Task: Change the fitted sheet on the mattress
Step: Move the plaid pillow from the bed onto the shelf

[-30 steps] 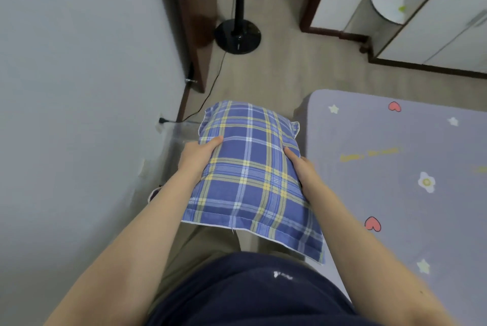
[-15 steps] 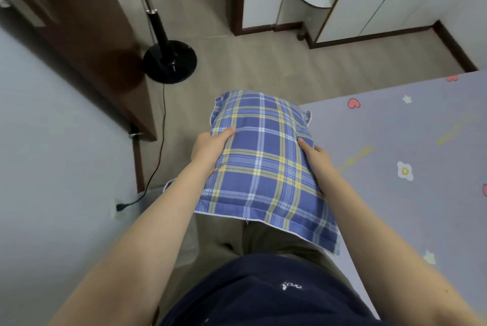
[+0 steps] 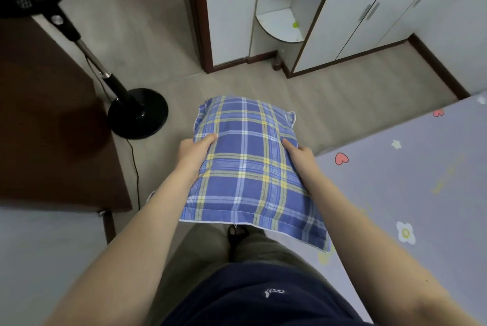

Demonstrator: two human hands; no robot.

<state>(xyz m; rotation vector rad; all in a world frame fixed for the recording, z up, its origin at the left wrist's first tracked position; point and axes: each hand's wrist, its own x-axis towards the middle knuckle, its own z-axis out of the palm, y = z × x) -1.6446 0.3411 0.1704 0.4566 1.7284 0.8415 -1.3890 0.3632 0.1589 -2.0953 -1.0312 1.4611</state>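
My left hand [image 3: 193,153] and right hand [image 3: 300,158] grip a blue plaid pillow [image 3: 250,167] by its two long sides, thumbs pressed on top, the other fingers hidden beneath. The pillow is held level before my waist, over the floor [image 3: 329,93] and just beside the bed's corner. To my right the lilac fitted sheet [image 3: 408,194], printed with hearts, stars and flowers, lies stretched on the mattress. A black standing fan [image 3: 137,113] stands left, a white wardrobe [image 3: 355,22] ahead.
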